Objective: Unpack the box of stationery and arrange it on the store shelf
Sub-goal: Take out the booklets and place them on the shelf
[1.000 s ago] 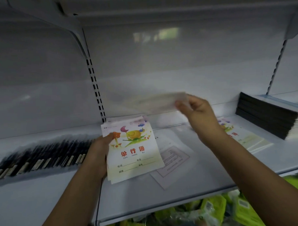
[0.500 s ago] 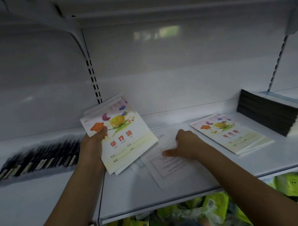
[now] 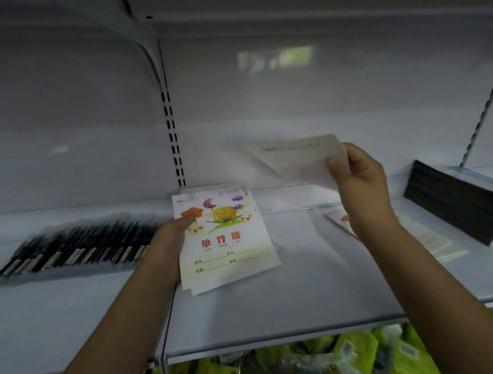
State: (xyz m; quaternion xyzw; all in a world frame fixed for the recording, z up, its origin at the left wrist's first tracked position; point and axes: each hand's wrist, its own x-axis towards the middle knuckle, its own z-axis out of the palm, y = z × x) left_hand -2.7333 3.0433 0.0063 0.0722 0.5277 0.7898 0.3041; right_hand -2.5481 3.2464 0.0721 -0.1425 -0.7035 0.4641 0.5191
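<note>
Exercise books (image 3: 228, 241) in raised hands (image 3: 358, 182)

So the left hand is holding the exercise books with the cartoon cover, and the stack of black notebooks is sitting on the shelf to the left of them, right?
Not quite. The left hand does hold the exercise books, but the head view shows the stack of black notebooks on the shelf to their right; the dark pens lie to the left.

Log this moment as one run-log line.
left hand: holds notebooks | right hand: lifts blurred sheet over shelf | pens: left | black stack: right
</note>
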